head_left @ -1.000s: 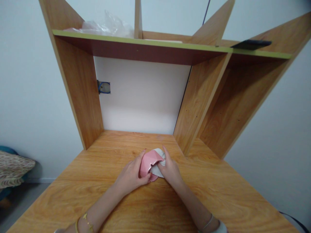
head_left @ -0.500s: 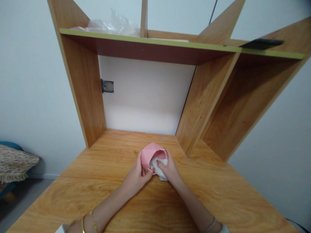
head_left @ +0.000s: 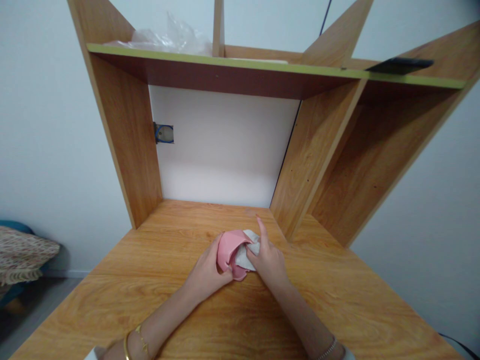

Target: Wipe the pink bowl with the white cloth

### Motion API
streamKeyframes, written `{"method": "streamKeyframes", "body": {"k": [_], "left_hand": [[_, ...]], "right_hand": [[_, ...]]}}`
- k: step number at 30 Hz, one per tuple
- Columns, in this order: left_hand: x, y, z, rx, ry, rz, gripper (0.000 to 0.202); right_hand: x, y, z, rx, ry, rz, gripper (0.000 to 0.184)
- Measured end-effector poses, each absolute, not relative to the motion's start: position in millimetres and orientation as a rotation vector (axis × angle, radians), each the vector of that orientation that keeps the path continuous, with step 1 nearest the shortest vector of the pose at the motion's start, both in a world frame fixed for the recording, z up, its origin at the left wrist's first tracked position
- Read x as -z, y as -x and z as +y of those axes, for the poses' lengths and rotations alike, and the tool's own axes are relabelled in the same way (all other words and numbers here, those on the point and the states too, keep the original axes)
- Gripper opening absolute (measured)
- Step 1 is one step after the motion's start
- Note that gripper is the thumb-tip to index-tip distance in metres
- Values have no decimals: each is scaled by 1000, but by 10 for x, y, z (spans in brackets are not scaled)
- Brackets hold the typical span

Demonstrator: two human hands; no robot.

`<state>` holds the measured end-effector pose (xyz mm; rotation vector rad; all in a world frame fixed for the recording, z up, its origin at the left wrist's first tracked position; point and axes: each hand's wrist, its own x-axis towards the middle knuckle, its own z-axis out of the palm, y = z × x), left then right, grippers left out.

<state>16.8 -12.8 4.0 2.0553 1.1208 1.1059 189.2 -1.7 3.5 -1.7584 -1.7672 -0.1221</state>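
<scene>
A pink hollow container, like a small pot or bowl [head_left: 229,245], is held tilted above the desk with its opening toward the right and toward me. My left hand [head_left: 210,267] wraps around its left side, thumb at the lower rim. In my right hand [head_left: 270,261] is a whitish cloth or tissue [head_left: 243,257], pinched by the thumb and fingers. Part of the cloth sits inside the opening and part folds over the right rim. The right index finger points up, off the cloth. The inside of the container is mostly hidden.
Under my hands spreads a wood-grain desk [head_left: 157,285]. Behind it rises a wooden shelf unit [head_left: 127,125] with upright dividers. On its upper shelf lie a clear plastic bag [head_left: 168,40] and a dark flat object [head_left: 401,65]. A socket box [head_left: 164,133] shows in the back wall.
The pink container has turned in my left hand. My right hand has moved the cloth toward the upper right rim and its index finger has lifted.
</scene>
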Motion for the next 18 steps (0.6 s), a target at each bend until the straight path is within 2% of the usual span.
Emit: {"method": "streamKeyframes", "body": {"k": [4, 8, 13, 18], "left_hand": [[-78, -137, -130, -1062, -2055, 1130, 69], [-12, -120, -117, -1037, -2133, 1133, 76], [53, -127, -86, -1054, -2106, 1112, 73], [100, -144, -63, -1092, -2028, 1121, 91]], "right_hand": [[6, -1893, 4, 100, 1719, -1768, 76], [48, -1913, 28, -102, 1759, -1732, 71], [115, -1950, 83, -347, 1628, -1579, 69], [171, -1900, 143, -415, 1508, -1340, 65]]}}
